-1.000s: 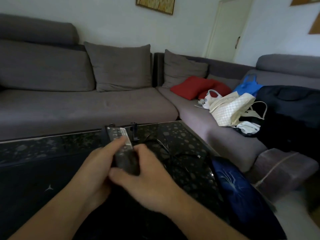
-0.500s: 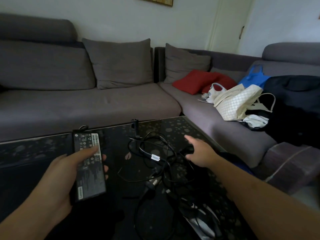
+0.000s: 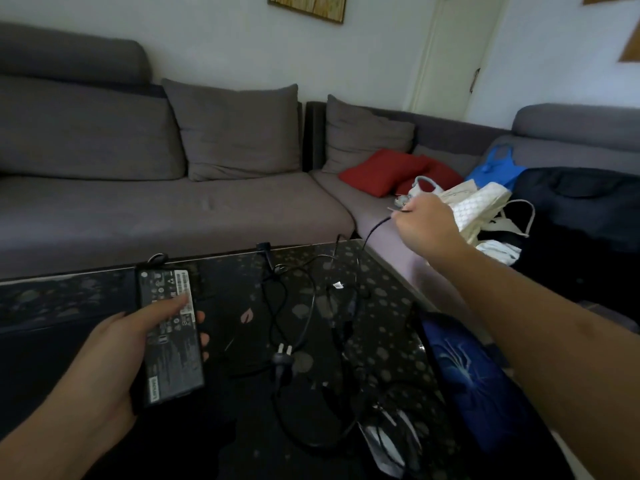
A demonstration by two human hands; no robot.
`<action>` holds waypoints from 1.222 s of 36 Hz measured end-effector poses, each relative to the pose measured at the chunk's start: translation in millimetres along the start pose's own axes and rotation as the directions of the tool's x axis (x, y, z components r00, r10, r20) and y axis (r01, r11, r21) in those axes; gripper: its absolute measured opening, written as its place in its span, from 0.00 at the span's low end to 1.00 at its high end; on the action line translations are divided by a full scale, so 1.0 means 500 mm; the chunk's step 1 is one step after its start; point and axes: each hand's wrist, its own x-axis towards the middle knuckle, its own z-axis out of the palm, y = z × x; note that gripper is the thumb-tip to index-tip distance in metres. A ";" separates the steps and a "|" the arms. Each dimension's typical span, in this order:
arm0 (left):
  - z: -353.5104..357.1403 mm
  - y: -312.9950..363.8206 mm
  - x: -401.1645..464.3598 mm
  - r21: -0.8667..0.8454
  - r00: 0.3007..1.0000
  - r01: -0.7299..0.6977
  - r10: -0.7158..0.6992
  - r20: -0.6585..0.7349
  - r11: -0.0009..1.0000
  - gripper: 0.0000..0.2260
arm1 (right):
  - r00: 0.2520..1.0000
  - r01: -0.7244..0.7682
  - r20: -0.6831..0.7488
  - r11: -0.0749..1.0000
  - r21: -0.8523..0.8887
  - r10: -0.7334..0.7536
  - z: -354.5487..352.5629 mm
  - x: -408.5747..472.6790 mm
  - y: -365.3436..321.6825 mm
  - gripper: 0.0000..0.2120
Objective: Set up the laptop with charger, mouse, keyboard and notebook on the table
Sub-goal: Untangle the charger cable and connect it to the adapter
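My left hand (image 3: 131,344) grips the black charger brick (image 3: 169,330) above the near left of the dark glass table (image 3: 381,306), label side up. My right hand (image 3: 426,226) is raised over the table's far right corner, pinched on the end of the charger cable (image 3: 375,226), which trails down to the table. Loops of black cable (image 3: 311,306) and a two-pin plug (image 3: 282,356) lie tangled in the middle of the table. No laptop, mouse, keyboard or notebook can be made out.
A grey corner sofa (image 3: 173,209) wraps the table's far and right sides, with red cushions (image 3: 384,171), white bags (image 3: 481,209), a blue bag (image 3: 498,168) and dark clothing (image 3: 585,216). A blue patterned cushion (image 3: 464,368) leans at the table's right edge.
My hands have parted: the left keeps the brick at the near left, while the right reached into the cable tangle, took the cable end and lifted it up toward the far right.
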 end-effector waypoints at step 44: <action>-0.048 0.055 -0.257 0.060 1.000 -0.010 0.011 -0.016 0.998 0.17 | 0.972 0.167 -0.060 0.493 0.854 -0.225 -0.117 -0.099 -0.373 0.38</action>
